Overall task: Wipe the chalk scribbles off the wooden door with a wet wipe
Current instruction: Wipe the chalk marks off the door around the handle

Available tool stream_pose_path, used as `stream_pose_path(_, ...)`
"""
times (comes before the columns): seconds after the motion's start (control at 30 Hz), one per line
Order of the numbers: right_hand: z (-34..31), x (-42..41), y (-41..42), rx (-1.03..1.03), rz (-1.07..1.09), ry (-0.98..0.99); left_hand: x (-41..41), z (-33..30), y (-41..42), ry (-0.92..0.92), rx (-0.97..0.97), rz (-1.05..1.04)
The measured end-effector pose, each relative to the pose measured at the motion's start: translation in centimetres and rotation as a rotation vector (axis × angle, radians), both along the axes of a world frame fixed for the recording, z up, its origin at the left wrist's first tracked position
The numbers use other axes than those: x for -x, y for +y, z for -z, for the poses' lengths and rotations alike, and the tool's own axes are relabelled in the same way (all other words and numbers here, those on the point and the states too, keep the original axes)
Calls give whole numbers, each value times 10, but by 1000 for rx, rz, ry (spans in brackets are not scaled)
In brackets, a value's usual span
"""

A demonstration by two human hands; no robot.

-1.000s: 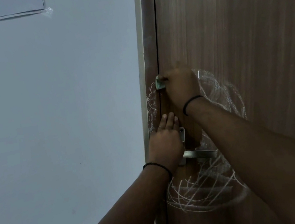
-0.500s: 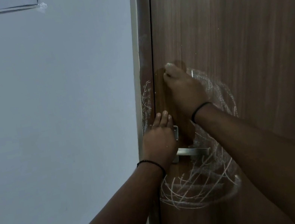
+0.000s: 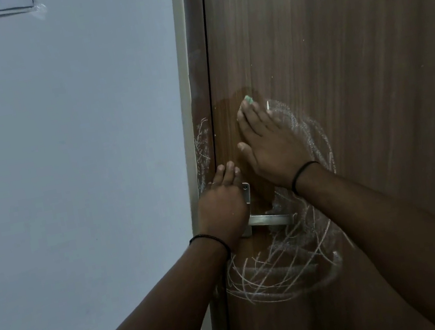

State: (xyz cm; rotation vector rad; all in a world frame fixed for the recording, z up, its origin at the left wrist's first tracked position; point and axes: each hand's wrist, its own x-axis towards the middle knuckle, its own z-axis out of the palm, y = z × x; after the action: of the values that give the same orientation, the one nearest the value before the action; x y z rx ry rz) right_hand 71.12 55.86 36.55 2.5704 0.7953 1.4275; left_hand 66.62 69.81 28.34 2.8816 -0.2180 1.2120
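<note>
- Left hand [image 3: 223, 210] lies flat against the door's [image 3: 355, 82] edge, fingers straight and pointing up, palm over the upper part of the handle plate [image 3: 247, 197]; it holds nothing.
- Black band [image 3: 209, 239] circles the left wrist.
- Wall [image 3: 64, 162], pale and plain, fills the left side, with a framed edge showing at the top corner.
- Door frame [image 3: 196, 110] carries faint chalk marks [image 3: 202, 144] just above the left fingers.
- Handle [image 3: 271, 219], a metal lever, juts rightward from under the left hand.
- Scribbles [image 3: 281, 272] loop thickly below the handle and arc up the door behind the right forearm.
- Right hand [image 3: 267, 141] presses flat on the door above the handle, fingers stretched out and together, thumb spread toward the frame.
- Wipe [image 3: 249, 99], a small green bit, peeks out past the right fingertips, pinned between them and the wood.
- Darker damp-looking patch [image 3: 227, 122] sits on the door left of the right hand.
- Second band [image 3: 303, 174] rings the right wrist.
</note>
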Motion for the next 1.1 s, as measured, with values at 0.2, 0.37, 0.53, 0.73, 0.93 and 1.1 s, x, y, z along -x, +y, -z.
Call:
stream_pose_path(0.2,2,4,-36,-80,98,-23,3,-2,-5,28,-11,-27)
stream_pose_path(0.37,-16,4,-11,-149,60,27,3,-3,-11,49,32,-50)
stream_pose_path(0.53,31,6,-28,46,22,37,4,-3,-6,38,14,-29)
stream_pose_path(0.73,10,3,-47,-140,85,20,2,-1,-6,79,-9,-35)
stream_pose_path(0.93,22,11,-17,-60,56,91,3,-1,-9,68,28,-33)
stream_pose_path(1.1,35,12,-49,-86,115,54,5,-3,-6,72,15,-26)
